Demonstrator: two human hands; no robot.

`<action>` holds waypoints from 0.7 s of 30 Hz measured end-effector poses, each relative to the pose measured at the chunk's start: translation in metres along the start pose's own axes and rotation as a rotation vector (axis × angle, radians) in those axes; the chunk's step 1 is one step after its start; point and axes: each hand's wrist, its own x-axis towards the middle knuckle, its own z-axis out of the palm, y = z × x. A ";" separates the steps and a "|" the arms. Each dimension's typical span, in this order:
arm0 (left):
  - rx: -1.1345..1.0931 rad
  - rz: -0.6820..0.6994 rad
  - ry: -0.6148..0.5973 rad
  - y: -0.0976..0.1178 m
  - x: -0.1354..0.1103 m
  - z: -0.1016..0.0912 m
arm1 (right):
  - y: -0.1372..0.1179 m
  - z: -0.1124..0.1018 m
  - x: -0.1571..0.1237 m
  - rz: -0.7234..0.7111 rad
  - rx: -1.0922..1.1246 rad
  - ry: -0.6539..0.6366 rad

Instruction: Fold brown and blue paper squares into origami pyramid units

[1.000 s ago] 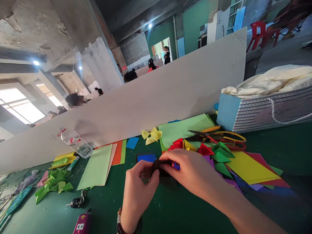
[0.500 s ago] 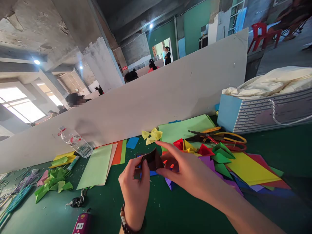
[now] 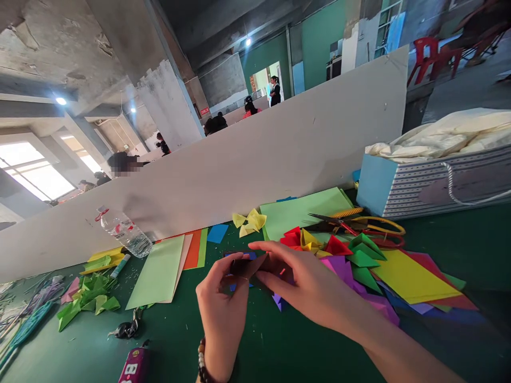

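A small dark brown piece of folded paper [image 3: 248,267] is held between my two hands, above the green table. My left hand [image 3: 222,298] grips its left side between thumb and fingers. At its right edge, my right hand [image 3: 297,279] pinches the paper, the index finger lying along the top. Blue folded paper partly shows behind the hands. Just beyond is a yellow folded paper piece [image 3: 249,222]. Right of my right hand lie purple folded pieces [image 3: 339,270], a red folded piece [image 3: 337,246] and green folded pieces [image 3: 363,255].
Scissors [image 3: 369,226] lie on green sheets [image 3: 305,210] near a white partition [image 3: 255,165]. A patterned box [image 3: 439,181] stands at right, yellow sheets [image 3: 415,276] before it. Leftward are a water bottle [image 3: 128,234], pale green sheets [image 3: 157,274], keys [image 3: 126,329] and a purple case [image 3: 134,364].
The brown paper has turned from an open, box-like shape to a flatter, tilted one. My right index finger has bent down and in, and the right hand has moved slightly left.
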 end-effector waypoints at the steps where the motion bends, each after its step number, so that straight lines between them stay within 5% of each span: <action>1: 0.010 -0.004 0.000 0.001 0.000 0.000 | 0.001 0.001 0.000 -0.004 -0.008 0.000; 13: 0.082 0.083 -0.064 0.002 -0.001 0.002 | 0.007 0.003 0.004 0.037 -0.119 0.056; 21: 0.210 0.185 -0.067 0.000 0.000 0.002 | 0.012 0.004 0.009 0.058 0.030 0.028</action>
